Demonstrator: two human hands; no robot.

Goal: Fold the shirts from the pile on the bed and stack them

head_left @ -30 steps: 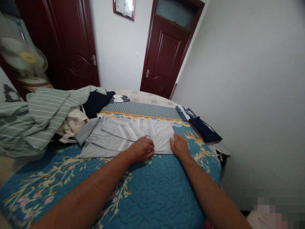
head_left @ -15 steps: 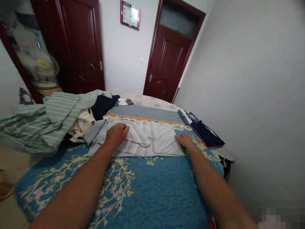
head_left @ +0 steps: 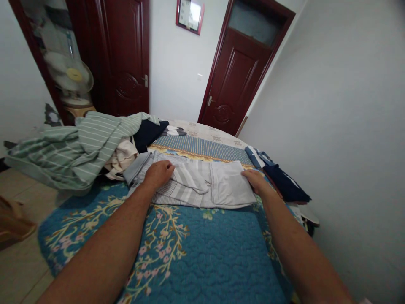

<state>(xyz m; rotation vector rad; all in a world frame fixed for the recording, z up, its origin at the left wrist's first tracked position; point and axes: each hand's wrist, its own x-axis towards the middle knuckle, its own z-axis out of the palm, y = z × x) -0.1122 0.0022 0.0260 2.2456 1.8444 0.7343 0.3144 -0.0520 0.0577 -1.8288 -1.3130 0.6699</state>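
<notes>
A light grey striped collared shirt (head_left: 198, 177) lies folded into a long strip across the bed, its collar to the left and hem to the right. My left hand (head_left: 160, 174) is closed with fingertips pinched on the shirt's upper part, near the folded-in sleeve. At the other end, my right hand (head_left: 255, 179) grips the hem edge between thumb and fingers. The hem end looks slightly raised off the bed. The undersides of both hands' fingers are partly hidden.
A heap with a green striped garment (head_left: 98, 137), cream cloth (head_left: 122, 158) and dark cloth (head_left: 150, 133) sits at left. Folded dark clothes (head_left: 286, 183) lie by the right wall. Beneath is a blue floral quilt (head_left: 218, 249). A fan (head_left: 74, 76) stands at the back left.
The camera view has turned a little left, so everything appears shifted right. Both hands keep their hold, and the shirt's hem end seems slightly lifted.
</notes>
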